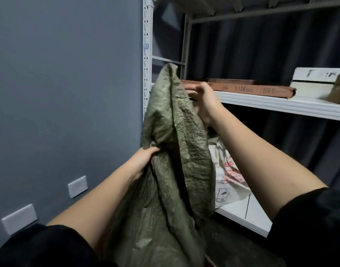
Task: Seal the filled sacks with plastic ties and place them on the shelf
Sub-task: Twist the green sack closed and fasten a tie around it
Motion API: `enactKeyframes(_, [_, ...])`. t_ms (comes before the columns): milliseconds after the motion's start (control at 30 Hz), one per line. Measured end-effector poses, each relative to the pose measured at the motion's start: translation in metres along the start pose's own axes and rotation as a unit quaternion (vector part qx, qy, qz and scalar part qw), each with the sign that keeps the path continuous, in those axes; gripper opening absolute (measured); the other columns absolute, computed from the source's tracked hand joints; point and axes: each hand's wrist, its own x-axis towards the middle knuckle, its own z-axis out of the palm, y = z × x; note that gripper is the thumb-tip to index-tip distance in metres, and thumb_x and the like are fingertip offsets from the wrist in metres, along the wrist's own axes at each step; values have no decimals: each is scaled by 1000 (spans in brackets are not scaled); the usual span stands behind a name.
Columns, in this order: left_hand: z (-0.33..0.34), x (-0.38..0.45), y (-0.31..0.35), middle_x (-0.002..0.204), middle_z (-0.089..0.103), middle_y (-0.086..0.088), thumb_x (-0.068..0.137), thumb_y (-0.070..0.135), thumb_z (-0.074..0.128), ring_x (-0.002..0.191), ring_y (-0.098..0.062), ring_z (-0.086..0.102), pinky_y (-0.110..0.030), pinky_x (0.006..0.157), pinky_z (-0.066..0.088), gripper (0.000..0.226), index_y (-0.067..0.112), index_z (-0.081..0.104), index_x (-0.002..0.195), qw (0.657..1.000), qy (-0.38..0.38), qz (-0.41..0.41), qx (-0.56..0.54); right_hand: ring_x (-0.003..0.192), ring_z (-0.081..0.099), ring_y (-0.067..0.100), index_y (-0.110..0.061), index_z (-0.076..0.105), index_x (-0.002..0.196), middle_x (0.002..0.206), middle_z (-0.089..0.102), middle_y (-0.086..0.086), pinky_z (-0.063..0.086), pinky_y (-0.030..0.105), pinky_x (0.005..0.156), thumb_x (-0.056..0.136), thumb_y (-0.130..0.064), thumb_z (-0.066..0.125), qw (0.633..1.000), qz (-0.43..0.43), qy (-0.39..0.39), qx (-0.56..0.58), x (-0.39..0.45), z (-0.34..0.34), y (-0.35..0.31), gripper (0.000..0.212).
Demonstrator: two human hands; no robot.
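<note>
While the left hand (144, 158) grips a bunched fold of the green woven sack (175, 151), the right hand (202, 103) holds its upper part, fingers partly hidden. Sack hangs upright before the white shelf (281, 105), beside a white printed bag (229, 176).

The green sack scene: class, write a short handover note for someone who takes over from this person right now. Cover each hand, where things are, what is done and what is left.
Left hand: grips the gathered neck of the green sack.
Right hand: behind the sack's upper flap, at the edge of the white shelf; grip unclear.
Sack: upright in front of the shelf unit, top loose.
Already on the lower shelf: a white printed bag.
Done: neck gathered.
Left: no plastic tie in view; tie the neck, then shelve the sack.
</note>
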Motion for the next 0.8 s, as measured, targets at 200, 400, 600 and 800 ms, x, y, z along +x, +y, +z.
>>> enactKeyframes(200, [-13, 1, 4, 93, 74, -12, 93, 18, 44, 91, -26, 68, -34, 84, 51, 31, 3, 64, 112, 997, 0, -47, -61, 120, 50, 15, -12, 41, 138, 134, 50, 4, 43, 35, 102, 86, 1, 54, 929, 15, -96, -356, 9, -23, 51, 55])
enactKeyframes(400, [-6, -6, 8, 76, 66, -6, 101, 18, 41, 60, -11, 66, -24, 57, 50, 25, 7, 62, 94, 998, -38, -9, -51, 124, 48, 24, -5, 53, 119, 128, 56, 11, 34, 37, 109, 82, -7, 50, 888, 13, -228, -398, -2, 16, 60, 37])
enactKeyframes(600, [-19, -9, 3, 90, 57, -13, 103, 10, 28, 69, -16, 47, -33, 72, 46, 24, 6, 51, 97, 997, 48, -25, -50, 85, 45, 15, -5, 60, 96, 87, 51, 5, 37, 30, 77, 94, -21, 52, 925, 1, -174, -338, -7, 17, 69, 17])
enactKeyframes(800, [-10, -2, 18, 85, 60, -9, 98, 27, 46, 88, -28, 58, -44, 91, 47, 20, 13, 58, 89, 994, 99, 38, -24, 72, 49, 26, -8, 47, 78, 72, 52, 11, 33, 36, 64, 97, -34, 49, 869, -187, 74, -451, -10, 6, 59, 32])
